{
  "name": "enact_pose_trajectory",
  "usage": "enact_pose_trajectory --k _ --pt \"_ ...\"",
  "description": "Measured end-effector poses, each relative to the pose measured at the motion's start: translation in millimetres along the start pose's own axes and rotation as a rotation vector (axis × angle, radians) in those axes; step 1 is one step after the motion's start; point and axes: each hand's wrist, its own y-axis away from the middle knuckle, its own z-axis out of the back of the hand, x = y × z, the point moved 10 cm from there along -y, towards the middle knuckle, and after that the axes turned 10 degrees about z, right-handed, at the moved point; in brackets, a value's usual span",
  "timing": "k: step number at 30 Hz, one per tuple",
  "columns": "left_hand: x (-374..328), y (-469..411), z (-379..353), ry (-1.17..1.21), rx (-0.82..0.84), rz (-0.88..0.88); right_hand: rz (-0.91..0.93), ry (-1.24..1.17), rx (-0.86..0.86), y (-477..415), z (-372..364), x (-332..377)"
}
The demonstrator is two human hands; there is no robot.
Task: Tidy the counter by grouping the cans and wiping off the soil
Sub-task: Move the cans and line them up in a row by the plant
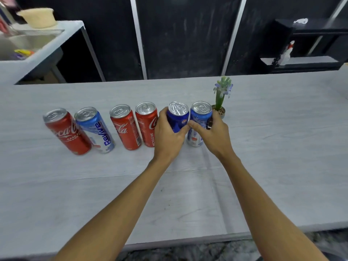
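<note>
Pale grey wood-grain counter [75, 185] spans the view, w/ both forearms reaching fwd to the can row at its far side. Left hand [167, 136] curls round the dark blue Pepsi can [178, 117]. Right hand [212, 132] grips the blue-and-white can [200, 113] just beside it, and the hands touch btwn the two cans. Can bases hidden, so can't tell if either is lifted. To the left stand 4 more: red Coca-Cola can [147, 125], second red Coca-Cola can [125, 127], blue-and-white Revive can [95, 129], third red Coca-Cola can [64, 130]. Small potted plant w/ pale blue flowers [222, 98] sits just behind the right hand. Few dark soil specks [165, 208] lie btwn the forearms.
</note>
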Motion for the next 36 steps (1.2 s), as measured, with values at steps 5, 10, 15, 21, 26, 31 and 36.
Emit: enact_pose_trajectory --k 5,10,15,21,26,31,36 --pt "4 -2 0 -0.002 0.007 0.020 -0.003 0.010 -0.020 1 -2 0" --pt "3 -3 -1 -0.016 0.017 0.012 -0.009 0.033 -0.022 -1 -1 -2" --pt "6 -3 -3 -0.017 0.028 0.011 -0.016 0.034 -0.014 -2 -1 -4" --pt "6 -2 -1 -0.021 0.019 0.016 -0.033 0.029 -0.005 1 -2 -8" --pt "5 2 -1 -0.010 0.039 0.040 -0.052 0.074 0.045 12 5 -15" --pt "9 31 3 -0.029 0.031 0.029 -0.105 0.152 0.051 26 23 -26" --pt "15 73 6 -0.157 -0.040 0.009 -0.132 0.205 0.046 39 46 -37"
